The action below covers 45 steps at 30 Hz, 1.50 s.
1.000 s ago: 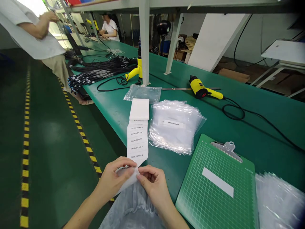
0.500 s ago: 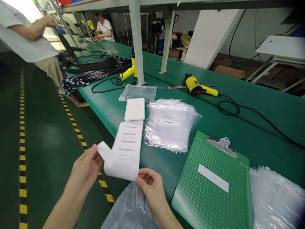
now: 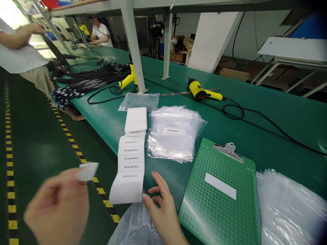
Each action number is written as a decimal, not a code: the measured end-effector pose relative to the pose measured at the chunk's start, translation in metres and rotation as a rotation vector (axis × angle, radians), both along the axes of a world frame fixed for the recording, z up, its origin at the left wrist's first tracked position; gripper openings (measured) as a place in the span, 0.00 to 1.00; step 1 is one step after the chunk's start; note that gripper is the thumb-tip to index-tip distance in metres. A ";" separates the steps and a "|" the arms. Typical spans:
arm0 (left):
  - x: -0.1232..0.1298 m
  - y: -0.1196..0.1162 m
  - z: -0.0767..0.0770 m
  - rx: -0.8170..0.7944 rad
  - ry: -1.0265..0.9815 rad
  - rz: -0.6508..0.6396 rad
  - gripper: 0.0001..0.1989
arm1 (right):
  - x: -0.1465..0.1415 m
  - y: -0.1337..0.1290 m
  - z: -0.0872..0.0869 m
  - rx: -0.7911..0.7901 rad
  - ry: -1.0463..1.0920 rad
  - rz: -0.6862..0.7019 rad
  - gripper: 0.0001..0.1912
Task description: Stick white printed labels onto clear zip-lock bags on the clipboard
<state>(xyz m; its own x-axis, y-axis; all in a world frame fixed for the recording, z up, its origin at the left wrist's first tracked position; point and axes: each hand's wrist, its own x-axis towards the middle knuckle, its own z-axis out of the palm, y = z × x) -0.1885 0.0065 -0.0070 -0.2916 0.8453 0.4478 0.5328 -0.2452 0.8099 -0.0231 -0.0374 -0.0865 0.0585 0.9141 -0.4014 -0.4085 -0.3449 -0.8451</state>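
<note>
Blurred by motion, my left hand (image 3: 60, 204) is closed in a pinch on a small white label (image 3: 87, 171), left of the table edge. A strip of printed labels (image 3: 130, 159) runs from a folded white label stack (image 3: 136, 119) toward me, its blank near end curling over the table edge. My right hand (image 3: 163, 207) is open beside that end, fingers apart and the thumb tip close to the strip's edge; whether it touches I cannot tell. Right of the strip lies a pile of clear zip bags (image 3: 173, 141), the top one bearing a printed label.
On the right lie a green clipboard (image 3: 219, 211) with a white strip on it and more clear bags (image 3: 288, 211). Farther back are a yellow heat gun (image 3: 200, 91), a second heat gun (image 3: 129, 77), shelf posts and black cables (image 3: 87, 81). A person (image 3: 22, 47) stands at far left.
My left hand has pulled the white label off the strip and moved left and down toward me. My right fingers have spread from their pinch on the strip's edge. The view has shifted slightly.
</note>
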 end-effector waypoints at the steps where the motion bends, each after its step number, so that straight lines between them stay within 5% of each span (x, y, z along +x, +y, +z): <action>1: 0.014 -0.006 -0.004 0.046 0.138 -0.143 0.05 | 0.007 -0.002 0.005 0.063 0.022 0.041 0.30; 2: 0.029 -0.010 -0.010 0.127 0.317 -0.363 0.04 | 0.015 -0.004 0.010 0.121 0.071 0.089 0.29; 4: 0.057 -0.015 -0.022 0.251 0.566 -0.606 0.08 | 0.034 -0.008 0.019 0.196 0.163 0.113 0.24; 7: 0.089 -0.013 -0.038 0.242 0.563 -0.671 0.13 | 0.067 -0.016 0.022 0.145 0.058 -0.083 0.16; 10: 0.112 -0.004 -0.045 -0.156 0.297 -0.591 0.21 | 0.101 -0.030 0.021 0.026 -0.035 -0.188 0.17; 14: 0.141 0.007 -0.043 -0.786 0.025 -0.845 0.20 | 0.137 -0.054 0.024 0.035 -0.211 -0.295 0.16; 22: 0.189 0.003 -0.051 -0.905 0.089 -0.981 0.18 | 0.191 -0.095 0.022 -0.042 -0.376 -0.334 0.15; 27: 0.225 0.004 -0.064 -1.136 0.166 -1.242 0.21 | 0.210 -0.121 0.031 -0.079 -0.316 -0.419 0.14; 30: 0.257 0.002 -0.062 -0.939 0.394 -1.347 0.26 | 0.219 -0.137 0.033 -0.177 -0.372 -0.635 0.17; 35: 0.355 -0.013 -0.054 -0.315 0.738 -1.379 0.23 | 0.243 -0.176 0.036 -0.366 -0.498 -0.890 0.20; 40: 0.446 -0.037 -0.076 -0.198 0.791 -1.374 0.25 | 0.256 -0.209 0.039 -0.479 -0.576 -1.033 0.21; 45: 0.464 -0.044 -0.092 -0.190 0.841 -1.400 0.16 | 0.253 -0.222 0.031 -0.480 -0.485 -1.186 0.18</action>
<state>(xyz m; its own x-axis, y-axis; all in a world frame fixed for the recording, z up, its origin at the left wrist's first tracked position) 0.2752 -0.0374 -0.0993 0.9570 0.2841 -0.0585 0.2746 -0.8224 0.4982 0.2294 -0.2594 -0.0556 0.9263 -0.0043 -0.3767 -0.3611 -0.2955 -0.8845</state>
